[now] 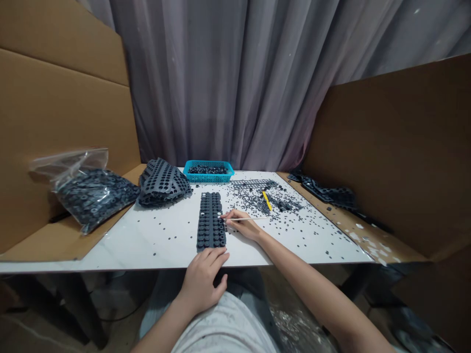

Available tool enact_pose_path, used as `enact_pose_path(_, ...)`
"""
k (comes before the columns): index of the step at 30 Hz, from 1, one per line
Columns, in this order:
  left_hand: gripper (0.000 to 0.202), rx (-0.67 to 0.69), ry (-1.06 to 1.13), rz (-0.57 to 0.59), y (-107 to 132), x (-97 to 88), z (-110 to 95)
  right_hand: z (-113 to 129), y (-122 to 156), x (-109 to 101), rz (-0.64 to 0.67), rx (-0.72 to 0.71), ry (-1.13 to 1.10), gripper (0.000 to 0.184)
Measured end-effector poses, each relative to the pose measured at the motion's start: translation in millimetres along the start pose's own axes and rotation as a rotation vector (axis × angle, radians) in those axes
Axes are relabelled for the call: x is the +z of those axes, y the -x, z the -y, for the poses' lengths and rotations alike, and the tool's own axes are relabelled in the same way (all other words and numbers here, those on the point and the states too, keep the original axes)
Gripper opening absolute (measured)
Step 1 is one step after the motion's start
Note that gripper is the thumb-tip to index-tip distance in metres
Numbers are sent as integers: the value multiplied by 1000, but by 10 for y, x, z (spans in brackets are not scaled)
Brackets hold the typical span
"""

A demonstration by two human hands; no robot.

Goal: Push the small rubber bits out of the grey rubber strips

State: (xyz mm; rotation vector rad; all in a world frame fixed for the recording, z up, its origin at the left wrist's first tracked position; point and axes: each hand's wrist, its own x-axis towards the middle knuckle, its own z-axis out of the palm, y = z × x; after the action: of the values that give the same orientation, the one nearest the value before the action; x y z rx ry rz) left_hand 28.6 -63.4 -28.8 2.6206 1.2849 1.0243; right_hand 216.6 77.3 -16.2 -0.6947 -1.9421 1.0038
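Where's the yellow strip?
Head view, right of centre: the yellow strip lies among scattered black bits on the white table, beyond and to the right of the right hand.

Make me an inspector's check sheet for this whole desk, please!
Surface: white table, dotted with small dark bits.
Job's things: dark panel with rows of round pieces, lying flat; thin white stick.
Clutter: bits thickest at right, around a yellow strip; behind, a blue basket of dark pieces; at left, holey dark sheets and a filled clear bag.
Hands: left hand has its fingertips at the panel's near end; right hand holds the stick at the panel's right edge.
Cables: a thin dark line under the table, maybe a cable; too dim to tell.
Surroundings: cardboard walls both sides, gray curtain behind.
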Motion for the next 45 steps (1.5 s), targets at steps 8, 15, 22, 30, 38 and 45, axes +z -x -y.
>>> enact_pose_path(8, 40, 6, -4, 6, 1, 5, 14, 28, -97, 23, 29, -124, 508, 10)
enact_pose_path(15, 42, 4, -9, 11, 11, -7, 12, 2, -166, -30, -275, 42, 715, 9)
enact_pose_path(22, 45, 55, -33, 6, 30, -8, 27, 374, 155, 134, -40, 36, 44, 16)
enact_pose_path(30, 44, 43, -38, -34, 29, -7, 12, 480, 333, 250, 148, 70, -107, 20)
enact_pose_path(38, 43, 61, -55, -24, 41, 21, 43, 462, 371, 241, 174, -102, 102, 17)
enact_pose_path(45, 41, 51, -53, -36, 21, 4, 25, 456, 318, 227, 246, -314, 468, 13)
